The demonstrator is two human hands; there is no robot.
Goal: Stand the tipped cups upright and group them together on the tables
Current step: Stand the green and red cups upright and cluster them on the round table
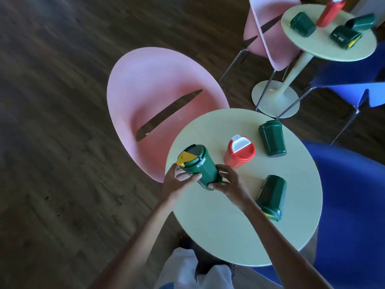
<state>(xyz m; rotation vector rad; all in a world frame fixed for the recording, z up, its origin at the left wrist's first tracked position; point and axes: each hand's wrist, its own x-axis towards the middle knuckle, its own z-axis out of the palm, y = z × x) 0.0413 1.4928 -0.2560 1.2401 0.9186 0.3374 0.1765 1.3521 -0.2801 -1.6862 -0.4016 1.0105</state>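
So the green cup point(205, 167) with the yellow flip lid is tilted at the left edge of the round table point(218, 230), gripped from both sides. The left hand point(177, 182) curls its fingers round the side and the right hand point(228, 182) wraps the base. White lettering on the tipped green cup point(271, 195) by the right wrist is too blurry to read.

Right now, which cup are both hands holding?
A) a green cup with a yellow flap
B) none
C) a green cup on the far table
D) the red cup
A: the left hand and right hand both grip the green cup with the yellow flap on its lid, while the red cup stands untouched beside it.
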